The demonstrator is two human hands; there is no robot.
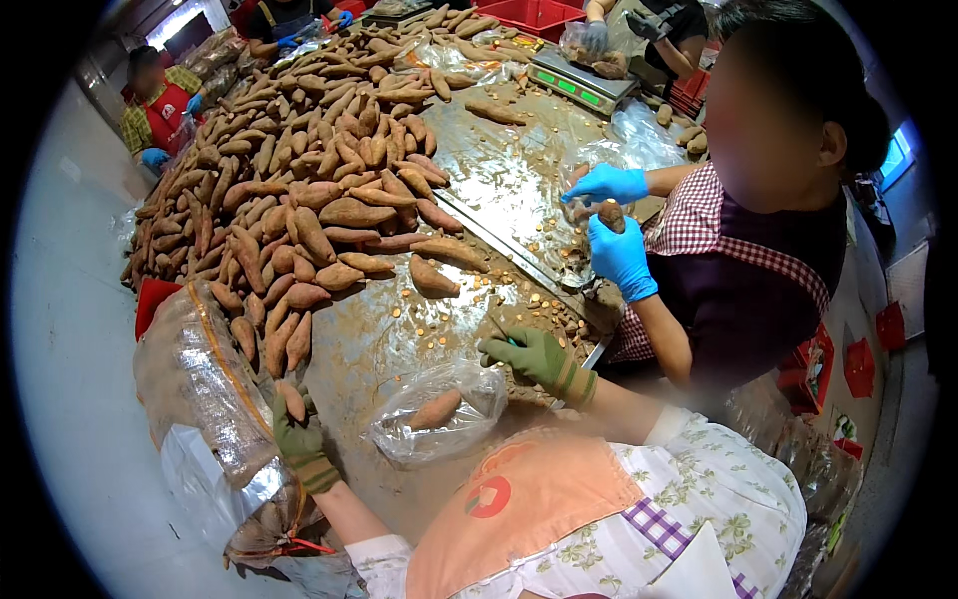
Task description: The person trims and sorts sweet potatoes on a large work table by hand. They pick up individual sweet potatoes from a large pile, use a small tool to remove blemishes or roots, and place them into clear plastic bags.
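My left hand (301, 438), in a green knit glove with striped cuff, grips a sweet potato (291, 400) at the near edge of the heap. In the same kind of glove, my right hand (535, 359) holds a small knife (497, 325) over the table; its thin blade points up and left, and a bit of green handle shows between the fingers. Between my hands a clear plastic bag (479, 389) lies on the metal table (344, 352), with one sweet potato (436, 410) in it.
A large heap of sweet potatoes (299, 187) covers the table's left and far side. A filled mesh sack (202, 374) stands left of my left hand. Close on my right, a co-worker's blue-gloved hand (621, 254) holds a sweet potato. Cut ends litter the table. A digital scale (580, 81) stands farther off.
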